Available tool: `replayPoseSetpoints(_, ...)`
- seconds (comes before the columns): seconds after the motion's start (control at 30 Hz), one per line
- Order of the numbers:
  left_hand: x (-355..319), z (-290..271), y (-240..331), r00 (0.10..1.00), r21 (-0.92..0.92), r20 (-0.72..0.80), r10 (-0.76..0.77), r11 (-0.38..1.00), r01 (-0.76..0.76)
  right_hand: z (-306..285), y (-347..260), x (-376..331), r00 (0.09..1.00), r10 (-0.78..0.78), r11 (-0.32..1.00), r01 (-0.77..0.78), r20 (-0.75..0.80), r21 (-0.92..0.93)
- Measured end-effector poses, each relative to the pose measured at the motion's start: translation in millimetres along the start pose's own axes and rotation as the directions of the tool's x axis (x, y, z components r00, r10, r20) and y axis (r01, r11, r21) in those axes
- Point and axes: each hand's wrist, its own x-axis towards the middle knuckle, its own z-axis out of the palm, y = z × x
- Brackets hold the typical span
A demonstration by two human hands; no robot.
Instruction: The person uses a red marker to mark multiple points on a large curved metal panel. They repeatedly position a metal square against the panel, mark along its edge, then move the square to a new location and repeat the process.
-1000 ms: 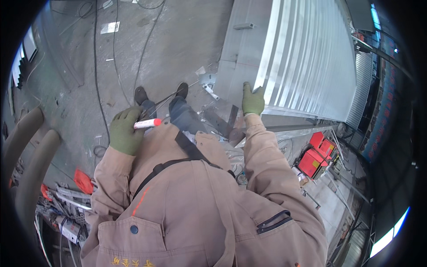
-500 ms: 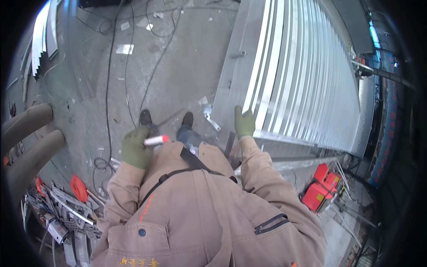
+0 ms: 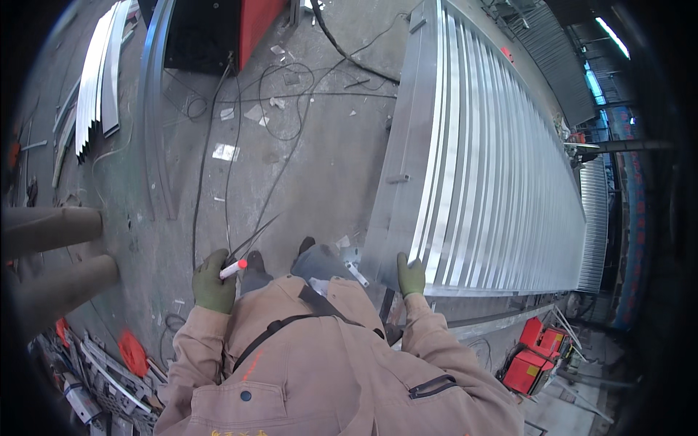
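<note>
My left hand (image 3: 213, 285), in a green work glove, is closed round a white marker (image 3: 231, 269) with a red end. It is low at my left side, over the floor. On the near left corner of a long stack of ribbed silvery metal panels (image 3: 502, 196) lies my gloved right hand (image 3: 411, 276), its thumb apart from the fingers. Those fingertips are partly lost against the bright metal. Along the panels' left side runs a smooth metal strip (image 3: 407, 138) with a small clip-like piece (image 3: 398, 179) on it.
Black cables (image 3: 201, 189) trail over the floor among paper scraps. Two thick brown tubes (image 3: 54, 229) jut in at left. Long metal profiles (image 3: 156, 116) lie farther off, near a black and red cabinet (image 3: 207, 36). A red machine (image 3: 534, 356) stands at lower right, scrap metal (image 3: 109, 370) at lower left.
My view has tilted upward, bringing the cabinet into sight. The marker stays in my left hand, now angled more steeply. My right hand remains at the panels' near corner.
</note>
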Motion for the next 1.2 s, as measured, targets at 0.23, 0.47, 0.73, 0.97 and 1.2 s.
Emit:
replayPoseSetpoints(0.23, 87.2, 27.4, 40.0, 0.934, -0.14, 0.05, -0.353, 0.924, 0.356, -48.6, -102.5, 53.6, 0.954, -0.071, 0.899, 0.188, -0.292, 0.397)
replayPoseSetpoints(0.47, 222.6, 97.5, 55.8, 0.998, 0.124, -0.019, -0.06, 0.99, 0.062, -75.4, -243.0, 240.5, 0.977, -0.105, 0.847, 0.185, -0.184, 0.498)
replayPoseSetpoints(0.73, 326.0, 124.7, 78.4, 0.857, 0.216, -0.082, -0.51, 0.83, 0.514, -97.0, -333.9, 454.3, 0.947, -0.273, 0.901, 0.313, -0.168, 0.302)
replayPoseSetpoints(0.97, 397.0, 165.9, 34.8, 0.74, 0.525, -0.022, -0.672, 0.622, 0.581, -83.9, -419.5, 590.3, 0.967, -0.213, 0.899, 0.25, -0.141, 0.359)
replayPoseSetpoints(1.2, 548.3, 240.1, -11.5, 0.674, 0.58, 0.157, -0.722, 0.62, 0.528, -41.8, -439.8, 606.2, 0.984, -0.178, 0.98, 0.18, -0.032, 0.08)
